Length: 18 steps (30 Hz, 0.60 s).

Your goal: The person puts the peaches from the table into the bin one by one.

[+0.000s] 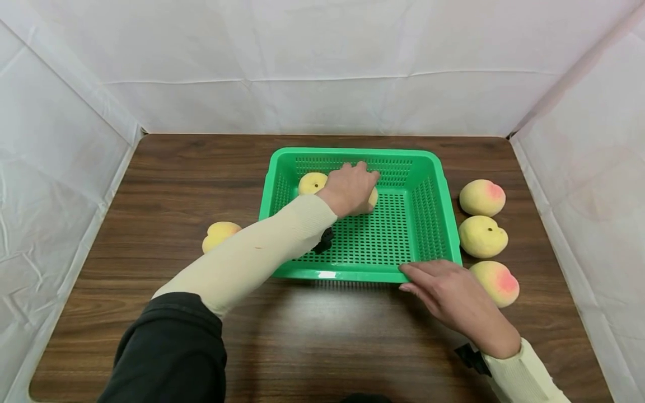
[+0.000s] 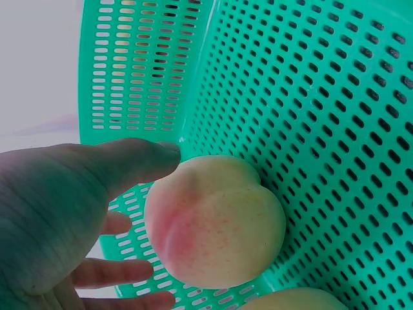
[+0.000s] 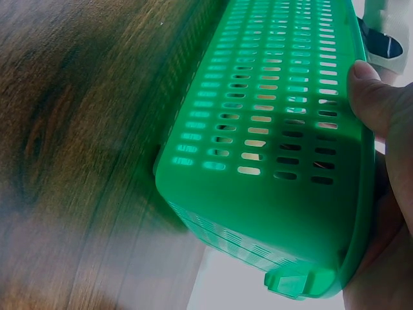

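A green plastic basket (image 1: 433, 212) with slotted walls stands on the table. My left hand (image 1: 350, 187) reaches down inside it, over a yellow peach (image 1: 373, 197) mostly covered by the hand in the head view. In the left wrist view this peach (image 2: 216, 223) shows a pink blush; the thumb (image 2: 145, 161) lies at its edge, and the other fingers are spread with a gap beside it. A second peach (image 1: 312, 183) sits to the left in the basket. My right hand (image 1: 448, 294) grips the basket's front rim near the right corner, the thumb (image 3: 368, 81) against the rim.
On the table right of the basket, three peaches stand in a column: a far one (image 1: 482, 197), a middle one (image 1: 482, 237) and a near one (image 1: 496, 284). Another peach (image 1: 220, 235) lies left, partly behind my left sleeve (image 1: 252, 252). White sheeting (image 1: 322, 106) encloses the wooden table (image 1: 201, 173).
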{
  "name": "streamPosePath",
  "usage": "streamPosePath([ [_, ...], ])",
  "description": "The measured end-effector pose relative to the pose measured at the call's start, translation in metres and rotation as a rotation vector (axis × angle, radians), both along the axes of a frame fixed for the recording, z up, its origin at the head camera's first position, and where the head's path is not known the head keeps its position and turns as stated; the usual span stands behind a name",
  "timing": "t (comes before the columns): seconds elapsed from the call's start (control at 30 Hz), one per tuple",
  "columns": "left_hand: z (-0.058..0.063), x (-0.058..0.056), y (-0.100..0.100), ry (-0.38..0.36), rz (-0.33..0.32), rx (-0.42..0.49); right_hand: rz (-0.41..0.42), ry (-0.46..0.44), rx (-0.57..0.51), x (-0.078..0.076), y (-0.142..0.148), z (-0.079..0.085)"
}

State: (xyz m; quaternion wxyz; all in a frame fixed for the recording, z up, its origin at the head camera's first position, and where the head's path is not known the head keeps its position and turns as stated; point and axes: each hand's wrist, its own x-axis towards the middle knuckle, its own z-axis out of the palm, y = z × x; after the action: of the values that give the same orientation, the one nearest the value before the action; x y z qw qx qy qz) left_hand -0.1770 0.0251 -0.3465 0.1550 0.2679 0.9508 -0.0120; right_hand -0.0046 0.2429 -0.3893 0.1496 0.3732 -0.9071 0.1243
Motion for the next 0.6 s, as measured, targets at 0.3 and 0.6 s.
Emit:
streamPosePath([
  [0.3, 0.0048, 0.0005, -0.0054, -0.011, 0.004, 0.015, -0.008, 0.0, -0.005, 0.0002, -0.0005, 0.0008],
  [0.6, 0.0076, 0.0023, -0.0095, -0.005, 0.0, 0.038, -0.015, 0.004, -0.001, 0.0004, -0.0008, 0.0013],
])
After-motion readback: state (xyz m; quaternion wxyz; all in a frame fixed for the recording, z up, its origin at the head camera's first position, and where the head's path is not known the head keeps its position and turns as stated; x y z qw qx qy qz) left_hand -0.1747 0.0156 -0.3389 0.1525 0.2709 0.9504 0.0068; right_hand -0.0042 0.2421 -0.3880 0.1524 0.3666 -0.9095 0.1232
